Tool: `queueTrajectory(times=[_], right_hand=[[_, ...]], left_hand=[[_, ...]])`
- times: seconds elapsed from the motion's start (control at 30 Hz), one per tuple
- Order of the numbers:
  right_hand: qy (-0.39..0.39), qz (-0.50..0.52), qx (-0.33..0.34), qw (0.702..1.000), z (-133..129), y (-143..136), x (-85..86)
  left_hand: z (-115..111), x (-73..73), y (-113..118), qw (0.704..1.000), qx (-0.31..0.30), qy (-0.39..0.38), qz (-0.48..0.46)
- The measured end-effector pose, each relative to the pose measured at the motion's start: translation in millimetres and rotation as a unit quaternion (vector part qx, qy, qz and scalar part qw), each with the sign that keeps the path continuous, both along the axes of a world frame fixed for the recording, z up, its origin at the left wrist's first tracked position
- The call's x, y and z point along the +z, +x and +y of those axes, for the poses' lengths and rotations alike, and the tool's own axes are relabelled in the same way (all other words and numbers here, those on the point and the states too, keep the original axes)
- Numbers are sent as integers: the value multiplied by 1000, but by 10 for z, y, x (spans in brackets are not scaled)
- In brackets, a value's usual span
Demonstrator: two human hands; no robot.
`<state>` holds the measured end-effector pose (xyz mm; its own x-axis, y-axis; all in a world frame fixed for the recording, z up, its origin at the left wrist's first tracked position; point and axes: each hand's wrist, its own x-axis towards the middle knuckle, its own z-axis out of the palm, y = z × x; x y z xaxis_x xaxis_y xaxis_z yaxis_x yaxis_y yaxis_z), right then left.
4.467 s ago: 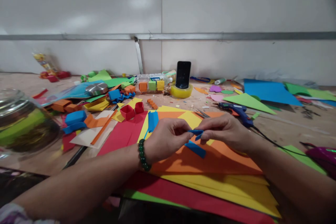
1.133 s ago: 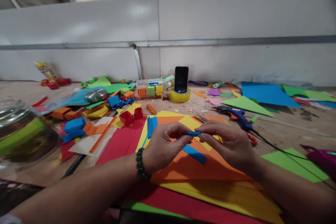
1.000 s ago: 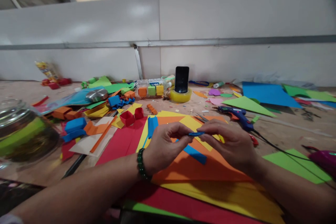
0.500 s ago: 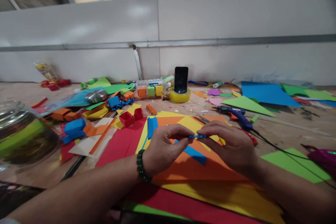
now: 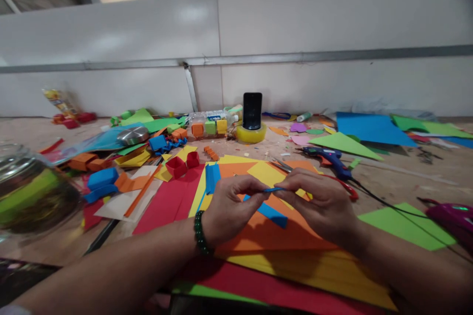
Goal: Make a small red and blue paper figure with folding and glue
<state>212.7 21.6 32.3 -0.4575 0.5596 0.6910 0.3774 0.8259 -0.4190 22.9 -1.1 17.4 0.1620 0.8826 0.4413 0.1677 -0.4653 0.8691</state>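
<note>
A small, thin piece of blue paper [image 5: 274, 189] is pinched between both hands above the orange sheet [image 5: 258, 238]. My left hand [image 5: 231, 209], with a green bead bracelet at the wrist, grips its left end between thumb and fingers. Its right end is in the closed fingertips of my right hand [image 5: 321, 202]. A flat blue strip [image 5: 272, 214] lies beneath the hands on the orange sheet. Just left of them, a folded blue piece [image 5: 213, 178] rests on yellow paper. Scissors [image 5: 281, 165] lie partly behind my right hand.
A phone [image 5: 252, 110] stands in a yellow tape roll [image 5: 251, 134]. Blue [image 5: 332, 157] and purple [image 5: 449, 216] glue guns with cords lie right. A glass jar [image 5: 37, 197], red paper boxes [image 5: 176, 167] and orange pieces are at left. A plastic bottle [image 5: 214, 116] lies behind.
The blue piece between my fingertips now looks flatter and narrower, its loop no longer visible. Both hands hold nearly the same place, while the whole view has shifted slightly.
</note>
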Motion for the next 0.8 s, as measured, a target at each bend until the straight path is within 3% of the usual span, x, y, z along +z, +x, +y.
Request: queueTrajectory(times=[0.27,0.57,0.7,0.8], right_hand=[[58,10,12,998,53,6,15],[-121,-7,10,993,-25,-18,79],[-87,-9,38,995,2,-29,43],[-35,-33,21,999,11,-25,1]], left_hand=[[11,20,-21,1000,-9,23,-13],[7,36,-13,992,-57,-105,-50],[21,39,-30,996,-36,-80,-31],[52,0,-26,998,-24,-50,-1]])
